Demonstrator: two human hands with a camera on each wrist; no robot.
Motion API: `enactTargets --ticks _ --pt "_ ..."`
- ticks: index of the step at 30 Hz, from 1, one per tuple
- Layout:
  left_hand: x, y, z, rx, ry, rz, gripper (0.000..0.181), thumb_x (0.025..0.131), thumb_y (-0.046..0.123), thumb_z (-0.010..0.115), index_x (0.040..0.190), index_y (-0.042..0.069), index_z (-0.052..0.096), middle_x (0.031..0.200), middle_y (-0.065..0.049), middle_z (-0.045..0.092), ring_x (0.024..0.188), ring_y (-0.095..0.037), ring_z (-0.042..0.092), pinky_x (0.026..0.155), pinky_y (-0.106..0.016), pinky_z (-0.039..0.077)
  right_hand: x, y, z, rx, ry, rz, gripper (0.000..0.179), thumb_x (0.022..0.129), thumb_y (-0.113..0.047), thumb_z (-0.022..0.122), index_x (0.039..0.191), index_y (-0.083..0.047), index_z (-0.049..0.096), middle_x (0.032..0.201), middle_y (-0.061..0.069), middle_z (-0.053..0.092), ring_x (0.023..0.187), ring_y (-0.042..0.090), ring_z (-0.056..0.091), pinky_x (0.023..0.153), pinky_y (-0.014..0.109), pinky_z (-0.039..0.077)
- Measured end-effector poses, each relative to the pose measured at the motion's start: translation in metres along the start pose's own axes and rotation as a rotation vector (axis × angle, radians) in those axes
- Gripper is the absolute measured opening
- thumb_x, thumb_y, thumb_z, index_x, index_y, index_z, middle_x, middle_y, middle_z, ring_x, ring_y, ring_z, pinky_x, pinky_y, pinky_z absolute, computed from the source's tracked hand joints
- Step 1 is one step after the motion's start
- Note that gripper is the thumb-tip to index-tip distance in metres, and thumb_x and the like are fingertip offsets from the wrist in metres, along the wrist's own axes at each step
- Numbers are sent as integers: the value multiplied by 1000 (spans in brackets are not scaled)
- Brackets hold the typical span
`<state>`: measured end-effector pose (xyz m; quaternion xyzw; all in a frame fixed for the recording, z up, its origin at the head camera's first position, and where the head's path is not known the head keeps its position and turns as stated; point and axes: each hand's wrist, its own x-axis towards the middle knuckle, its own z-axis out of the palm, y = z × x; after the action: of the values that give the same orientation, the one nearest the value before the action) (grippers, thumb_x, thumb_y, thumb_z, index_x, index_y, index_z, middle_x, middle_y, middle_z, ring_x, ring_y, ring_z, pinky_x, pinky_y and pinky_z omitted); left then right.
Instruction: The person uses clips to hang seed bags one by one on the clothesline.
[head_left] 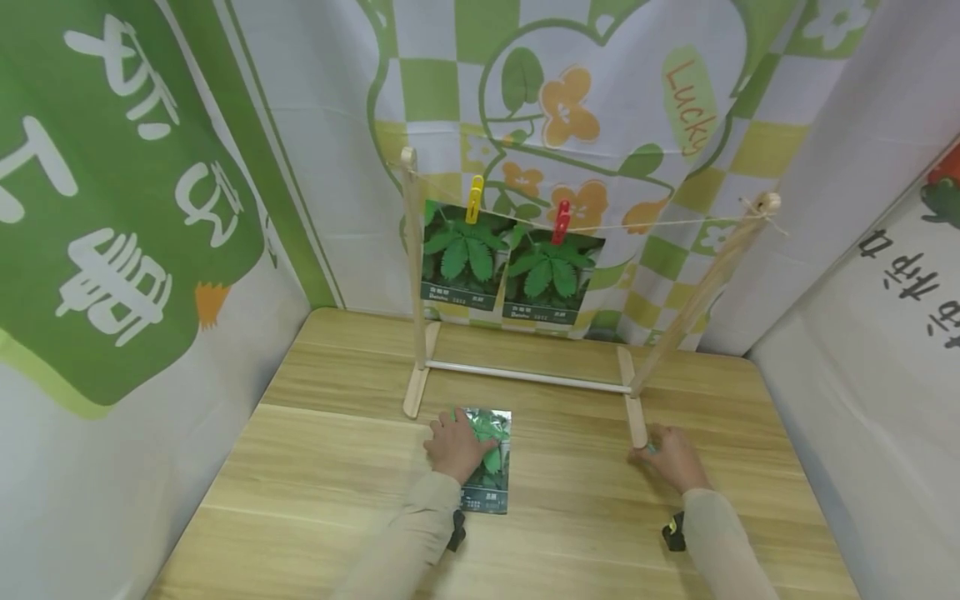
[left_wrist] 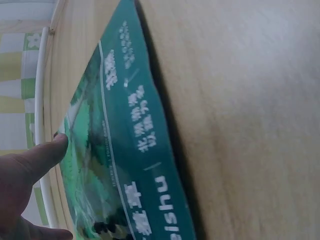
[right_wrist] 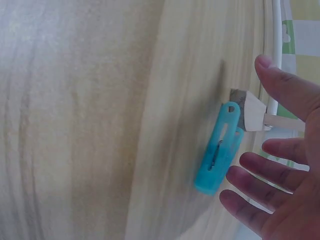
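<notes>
A green seed packet with a leaf picture lies on the table, and my left hand rests on its upper left with the fingers spread. Close up in the left wrist view, the thumb touches the packet. My right hand is at the front end of the stand's right foot. Its fingers reach out, apart, beside a blue clothespin lying on the table by the foot's end. No hold on the clothespin shows.
A wooden stand with a white crossbar holds a string between two posts. Two like packets hang from it, one by a yellow clothespin, one by a red clothespin. A patterned curtain hangs behind the table.
</notes>
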<state>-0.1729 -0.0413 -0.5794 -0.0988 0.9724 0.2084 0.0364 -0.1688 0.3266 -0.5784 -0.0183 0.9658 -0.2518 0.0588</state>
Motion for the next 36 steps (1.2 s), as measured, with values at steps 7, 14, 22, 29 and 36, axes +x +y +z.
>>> enactTargets --ticks 7,14,22,29,36 --pt "-1 -2 4 8 45 13 72 66 46 87 108 -1 53 99 -21 53 95 -38 53 69 -50 49 1 3 7 12 1 18 65 80 -33 78 128 5 56 124 30 58 118 50 51 98 66 40" --pt "4 -7 8 -77 62 -10 78 62 38 91 115 -3 52 100 -23 52 92 -35 50 73 -46 45 3 2 10 27 -6 29 56 82 -28 77 123 4 59 120 28 61 117 48 51 98 66 40" --pt "9 -18 8 -242 87 1 72 72 19 85 129 -6 49 108 -24 54 101 -36 49 83 -48 45 3 -1 11 7 -25 75 59 84 -24 76 129 7 54 123 32 56 115 50 53 95 65 42" --pt "9 -24 8 -327 99 7 60 75 11 80 126 -8 55 111 -23 57 106 -36 50 88 -49 45 2 -4 11 6 -11 93 58 83 -22 76 129 6 55 123 33 56 114 50 53 96 65 42" --pt "9 -26 7 -332 126 33 52 76 11 79 121 -7 59 106 -21 58 100 -33 51 84 -46 45 2 -5 13 29 7 107 53 84 -21 75 127 5 57 122 31 58 114 49 54 96 65 42"
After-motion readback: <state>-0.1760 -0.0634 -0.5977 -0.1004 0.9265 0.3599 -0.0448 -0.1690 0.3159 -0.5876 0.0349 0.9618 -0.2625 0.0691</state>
